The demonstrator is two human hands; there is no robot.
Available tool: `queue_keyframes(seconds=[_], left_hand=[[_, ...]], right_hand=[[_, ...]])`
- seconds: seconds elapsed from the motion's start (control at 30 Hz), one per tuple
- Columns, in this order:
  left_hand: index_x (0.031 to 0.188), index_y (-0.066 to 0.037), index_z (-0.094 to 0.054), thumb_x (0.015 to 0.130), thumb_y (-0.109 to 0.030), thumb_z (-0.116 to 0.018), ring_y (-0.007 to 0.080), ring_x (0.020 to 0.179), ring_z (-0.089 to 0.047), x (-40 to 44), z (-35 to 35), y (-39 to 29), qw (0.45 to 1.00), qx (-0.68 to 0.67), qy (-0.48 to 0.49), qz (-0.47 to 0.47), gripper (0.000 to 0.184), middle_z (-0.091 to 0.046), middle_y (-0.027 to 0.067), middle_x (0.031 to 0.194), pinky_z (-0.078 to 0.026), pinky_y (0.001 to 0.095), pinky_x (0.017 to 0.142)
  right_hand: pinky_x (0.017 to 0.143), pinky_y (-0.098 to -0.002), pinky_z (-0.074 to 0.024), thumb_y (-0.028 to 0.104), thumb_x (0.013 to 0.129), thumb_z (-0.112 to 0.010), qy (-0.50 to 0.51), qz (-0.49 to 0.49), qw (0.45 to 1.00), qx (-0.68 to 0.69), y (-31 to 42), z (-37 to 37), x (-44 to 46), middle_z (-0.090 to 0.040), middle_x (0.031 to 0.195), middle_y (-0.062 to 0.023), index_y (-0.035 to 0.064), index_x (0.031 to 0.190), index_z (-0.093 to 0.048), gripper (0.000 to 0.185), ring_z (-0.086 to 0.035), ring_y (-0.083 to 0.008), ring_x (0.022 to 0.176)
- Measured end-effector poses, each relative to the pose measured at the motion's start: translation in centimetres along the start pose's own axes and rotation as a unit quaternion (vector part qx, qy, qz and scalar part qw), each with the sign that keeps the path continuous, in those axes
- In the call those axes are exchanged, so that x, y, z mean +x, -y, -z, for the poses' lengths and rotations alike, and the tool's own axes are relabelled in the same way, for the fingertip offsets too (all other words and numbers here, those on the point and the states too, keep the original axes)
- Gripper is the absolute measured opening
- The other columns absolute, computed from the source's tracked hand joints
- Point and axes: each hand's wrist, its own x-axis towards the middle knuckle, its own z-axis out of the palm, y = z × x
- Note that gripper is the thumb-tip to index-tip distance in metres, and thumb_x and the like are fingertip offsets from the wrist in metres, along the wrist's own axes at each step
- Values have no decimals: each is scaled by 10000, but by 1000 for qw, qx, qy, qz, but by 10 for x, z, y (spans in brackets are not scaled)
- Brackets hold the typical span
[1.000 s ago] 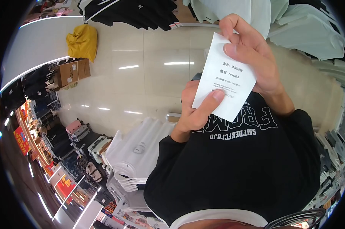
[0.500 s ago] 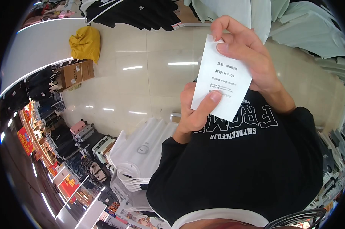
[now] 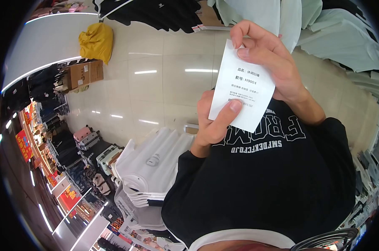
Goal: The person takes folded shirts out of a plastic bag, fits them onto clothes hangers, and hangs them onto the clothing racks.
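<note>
A white paper label [image 3: 241, 85] with printed lines, among them "H9004", is held tilted in front of my chest. My left hand [image 3: 216, 119] is closed on its lower left part, thumb pressed flat over the bottom print. At the upper edge, my right hand [image 3: 271, 60] pinches the label between thumb and fingers, with the index finger curled over the top corner. Behind the label is the black shirt [image 3: 260, 180] I wear, its white lettering partly covered by the paper and my left hand.
White T-shirts [image 3: 152, 157] hang in a row at lower left. Black garments [image 3: 152, 12] and pale green garments [image 3: 344, 37] hang at the top. A yellow bag [image 3: 96, 42] and a cardboard box [image 3: 85, 75] are at upper left, beyond the tiled floor [image 3: 131, 90].
The view has shifted slightly, so the hanging clothes and other surroundings sit a little differently. Both hands keep the same hold on the label.
</note>
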Motion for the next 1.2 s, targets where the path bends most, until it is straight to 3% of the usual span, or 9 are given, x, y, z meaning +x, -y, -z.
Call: queue_keyframes(seconds=[0.47, 0.6, 0.7, 1.2], left_hand=[[1070, 82, -587, 898, -109, -555, 106, 741, -587, 3, -10, 0, 999, -47, -1, 21, 259, -659, 94, 888, -458, 242, 653], [1072, 84, -585, 897, -108, -554, 107, 746, -587, 4, -11, 1, 998, -54, 3, 18, 262, -656, 93, 888, -461, 244, 661], [1071, 84, -586, 897, -111, -555, 109, 743, -587, 6, -11, 0, 998, -54, 4, 17, 263, -656, 92, 885, -461, 244, 659], [1047, 81, -591, 894, -114, -555, 107, 724, -587, 9, -5, 0, 999, -48, -10, 16, 251, -653, 91, 861, -454, 244, 636]], right_hand=[[605, -190, -441, 129, 911, -525, 2, 2, 1000, 6, 8, 5, -8, -588, 855, -7, 49, 998, -517, 118, -571, -42, 737], [608, -189, -441, 128, 911, -525, 4, 1, 1000, 11, 9, 7, -8, -586, 864, -5, 49, 999, -518, 118, -568, -41, 741], [540, -169, -420, 105, 895, -504, -26, -1, 1000, -14, 11, 2, -6, -546, 819, -8, 42, 996, -472, 123, -537, -26, 663], [543, -170, -420, 105, 884, -505, -20, -10, 1000, -13, 5, 3, 4, -555, 834, -8, 45, 978, -478, 115, -536, -27, 668]])
